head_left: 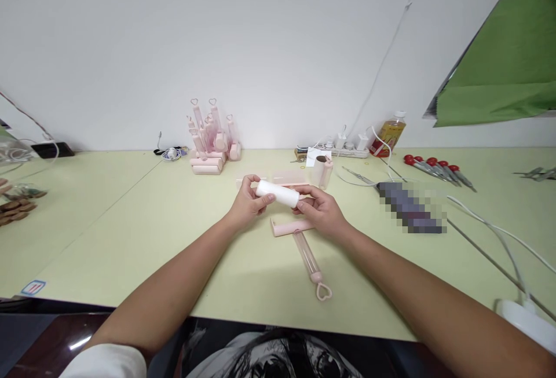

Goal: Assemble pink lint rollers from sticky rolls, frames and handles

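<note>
Between my two hands is a white lint-roller refill roll (278,193), tilted slightly down to the right. My left hand (249,201) grips its left end with thumb and fingers. At the other end, the fingers of my right hand (319,207) close round it. Just below lies a pink lint-roller part (287,228), partly hidden by my right hand. A clear tube handle (307,256) with a pink heart-shaped loop extends from it toward the table's front edge. Behind my hands are a clear pink cover (290,178) and an upright roll (319,172) with a brown core.
Several pink lint-roller parts (211,140) stand and lie by the wall. A power strip (347,151), a drink bottle (390,135), red-ended tools (438,169) and a blurred dark item (410,207) are on the right. White cables (490,224) cross the yellow table (143,239).
</note>
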The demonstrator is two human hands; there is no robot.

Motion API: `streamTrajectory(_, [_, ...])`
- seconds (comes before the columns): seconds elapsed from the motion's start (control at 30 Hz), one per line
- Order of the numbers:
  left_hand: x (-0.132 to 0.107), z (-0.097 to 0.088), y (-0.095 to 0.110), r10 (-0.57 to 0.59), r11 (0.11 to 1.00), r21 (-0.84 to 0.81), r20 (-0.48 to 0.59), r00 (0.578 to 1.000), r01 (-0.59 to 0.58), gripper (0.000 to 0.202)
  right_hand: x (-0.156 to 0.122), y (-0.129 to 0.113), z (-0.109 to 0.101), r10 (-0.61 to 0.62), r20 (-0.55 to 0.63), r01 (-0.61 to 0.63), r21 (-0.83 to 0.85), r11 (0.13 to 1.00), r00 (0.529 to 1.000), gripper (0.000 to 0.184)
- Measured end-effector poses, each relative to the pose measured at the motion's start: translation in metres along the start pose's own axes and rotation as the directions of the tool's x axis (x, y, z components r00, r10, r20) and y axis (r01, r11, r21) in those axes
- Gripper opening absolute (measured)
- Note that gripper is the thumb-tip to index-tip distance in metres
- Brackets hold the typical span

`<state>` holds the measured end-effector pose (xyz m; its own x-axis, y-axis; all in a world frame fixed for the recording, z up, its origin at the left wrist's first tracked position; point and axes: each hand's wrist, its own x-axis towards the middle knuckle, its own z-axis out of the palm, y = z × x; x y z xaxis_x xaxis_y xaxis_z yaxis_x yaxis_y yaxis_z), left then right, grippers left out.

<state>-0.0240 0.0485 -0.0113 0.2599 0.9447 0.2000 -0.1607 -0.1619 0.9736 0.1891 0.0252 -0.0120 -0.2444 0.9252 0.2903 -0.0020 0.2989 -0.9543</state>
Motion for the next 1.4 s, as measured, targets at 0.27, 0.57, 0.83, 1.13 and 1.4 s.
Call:
streamTrajectory(0.27, [0.0001,-0.0020,0.0021,-0.026,1.000,0.018,0.030,0.999,0.026,0.058,0.0015,0.0020,-0.0018,-0.016,-0.005,0.016,0.015,1.000,1.000,0.030])
streamTrajectory(0.57, [0.0006,-0.0021,0.0004,-0.029,1.000,0.006,0.050,0.998,0.029,0.061,0.0038,-0.0005,-0.0031,-0.014,0.001,0.014,0.032,0.999,1.000,0.028])
streamTrajectory(0.83, [0.0005,-0.0034,-0.0021,-0.060,0.998,0.009,0.033,0.998,0.060,0.062,0.0046,-0.0016,0.0007,-0.025,-0.031,0.026,0.014,1.000,0.999,0.026])
streamTrajectory(1.13, [0.0005,-0.0031,-0.0048,-0.073,0.997,0.013,0.015,0.997,0.073,0.062,0.0032,0.0054,-0.0010,-0.002,-0.027,0.001,-0.031,1.000,1.000,0.030])
streamTrajectory(1.4, [-0.0003,-0.0017,-0.0055,-0.074,0.996,0.043,-0.016,0.997,0.075,0.060,0.0018,0.0046,0.0019,0.010,-0.080,-0.014,-0.046,0.999,0.997,0.027])
